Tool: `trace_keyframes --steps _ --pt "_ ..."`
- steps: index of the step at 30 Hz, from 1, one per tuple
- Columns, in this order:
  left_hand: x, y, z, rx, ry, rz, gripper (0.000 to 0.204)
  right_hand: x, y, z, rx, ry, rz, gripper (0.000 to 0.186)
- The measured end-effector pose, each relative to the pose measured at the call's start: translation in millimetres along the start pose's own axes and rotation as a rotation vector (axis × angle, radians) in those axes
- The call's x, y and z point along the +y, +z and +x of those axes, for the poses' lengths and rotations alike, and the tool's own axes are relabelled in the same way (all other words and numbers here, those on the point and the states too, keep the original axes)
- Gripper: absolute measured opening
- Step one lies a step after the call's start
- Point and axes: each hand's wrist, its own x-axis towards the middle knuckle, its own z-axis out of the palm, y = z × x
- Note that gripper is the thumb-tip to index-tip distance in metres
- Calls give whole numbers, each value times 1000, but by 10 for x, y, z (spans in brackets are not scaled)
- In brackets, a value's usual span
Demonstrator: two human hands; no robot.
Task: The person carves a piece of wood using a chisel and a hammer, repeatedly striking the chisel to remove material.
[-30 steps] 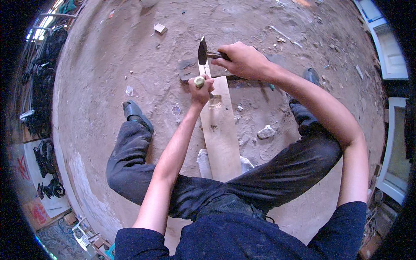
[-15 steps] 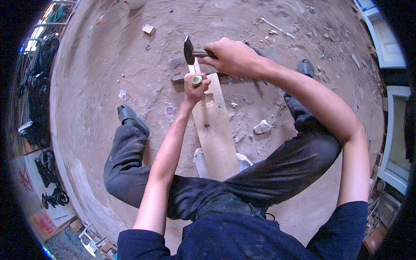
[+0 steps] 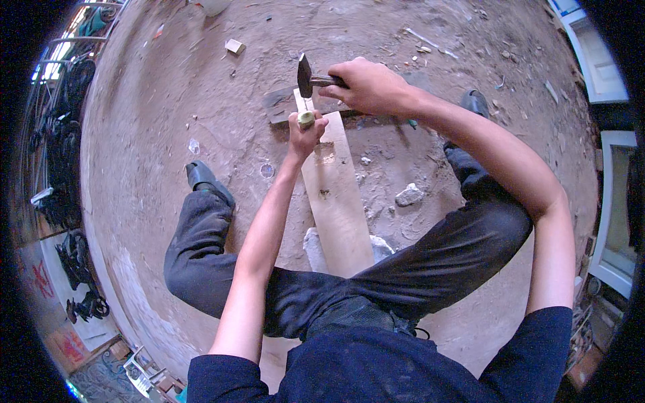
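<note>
Scene is viewed via one head-worn fisheye cam, L of a pair, set high above the near end of the board [image 3: 339, 221]. Lens is aimed steeply down & fwd along the board. Shirt [image 3: 369, 366] is caught v. close, nearside of board; L hand [image 3: 307, 138] & R hand [image 3: 368, 85] are seen farther off, nr its far end. Floor [image 3: 148, 134] is taken in all round board; white frame [image 3: 607, 215], well R of it, is bent by the lens.

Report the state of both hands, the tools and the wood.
Left hand: closed around the handled tool.
Right hand: closed around the hammer.
Handled tool: pale end facing the camera; working end unclear.
Hammer: held near the board's far end; contact unclear.
Board: lying down, recess cut into its face.
Dark slab: lying crosswise by the board's far end.
</note>
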Motion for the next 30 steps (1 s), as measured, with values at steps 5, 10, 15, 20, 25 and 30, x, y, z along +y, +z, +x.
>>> trace_keyframes --steps 5,10,15,20,25,30 --pt "-264 -55 -15 24 24 44 33 -10 -20 -40 -16 23 13 39" --pt "-332 -61 28 -7 -18 40 35 77 19 -83 -24 30 7 42" --pt "-483 -147 34 61 -29 -24 33 106 63 -57 -10 -25 12 44" --pt "-440 -146 9 66 -21 36 32 -36 -22 -35 -13 -15 11 41" --pt "-383 -101 -2 60 14 52 31 -59 4 26 14 -47 3 39" --pt "-391 -85 -3 68 68 31 29 -112 -30 43 -22 -19 15 40"
